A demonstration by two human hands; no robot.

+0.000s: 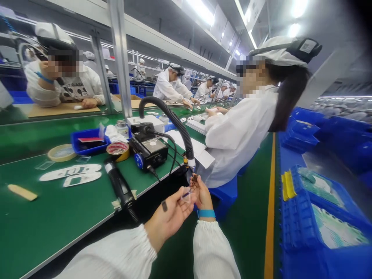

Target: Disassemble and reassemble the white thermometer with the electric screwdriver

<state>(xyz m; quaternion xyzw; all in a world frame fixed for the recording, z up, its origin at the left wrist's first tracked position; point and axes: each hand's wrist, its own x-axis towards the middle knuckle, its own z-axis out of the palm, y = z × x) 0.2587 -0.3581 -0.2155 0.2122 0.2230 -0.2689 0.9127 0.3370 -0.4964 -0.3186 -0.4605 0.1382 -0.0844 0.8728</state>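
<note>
My left hand (pixel 171 215) is palm up below the bench edge, its fingers closed around a small clear plastic piece (pixel 186 195). A small dark rectangular piece (pixel 164 205) lies against the base of its thumb. My right hand (pixel 204 196), with a blue wristband, is beside it, fingertips pinching a small dark brown piece (pixel 195 178) whose kind I cannot make out. Just above my right fingertips ends a black flexible hose (pixel 174 118) with a metal nozzle. Its lower end is close to the fingers.
On the green bench (pixel 66 217) are a black handheld tool (pixel 119 185), a black control box (pixel 149 149), tape rolls (pixel 117 150), a blue tray (pixel 87 140), white sole-shaped plates (pixel 71 173) and a wooden stick (pixel 22 192). A co-worker (pixel 241 128) sits close ahead; blue crates (pixel 302 228) stand right.
</note>
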